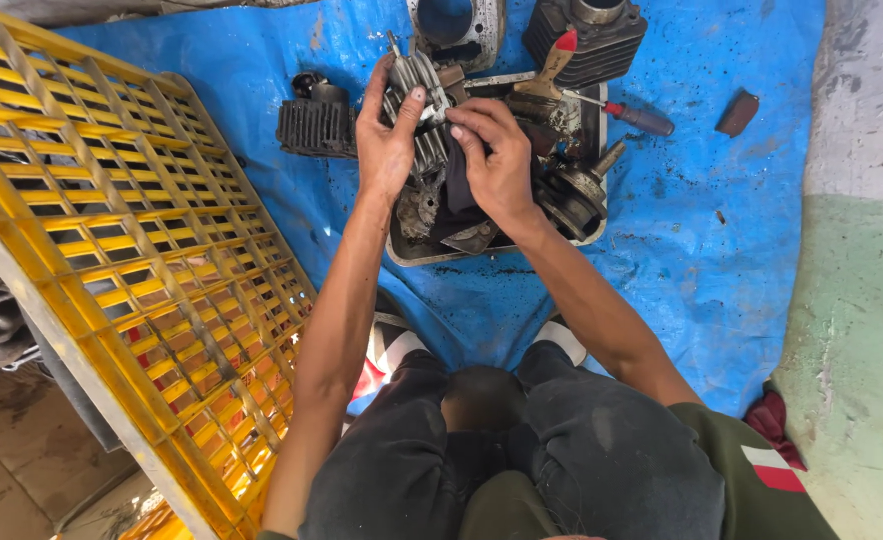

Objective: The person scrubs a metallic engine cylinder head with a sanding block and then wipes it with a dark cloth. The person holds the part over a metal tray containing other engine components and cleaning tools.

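A yellow plastic crate (pixel 132 250) lies tilted along the left edge of the blue tarp (pixel 722 260), and a dark finned engine cylinder (pixel 317 125) sits just right of it. Next, the left hand (pixel 387 140) has its grip wrapped around a grey finned engine part (pixel 420 85), held over the shallow metal tray (pixel 594 130) near the tarp's far edge. The right hand (pixel 497 160) pinches a dark rag (pixel 457 185) against the part. To do this wiping well, I judge the left hand should brace the part firmly while the rag works along each fin groove, over the tray so grime drops there. A brush (pixel 552 65) and a red-handled screwdriver (pixel 632 115) lie across the tray; two more cylinders stand beyond. The tarp is spotted with dirt; stained concrete floor (pixel 857 300) runs along its right edge.
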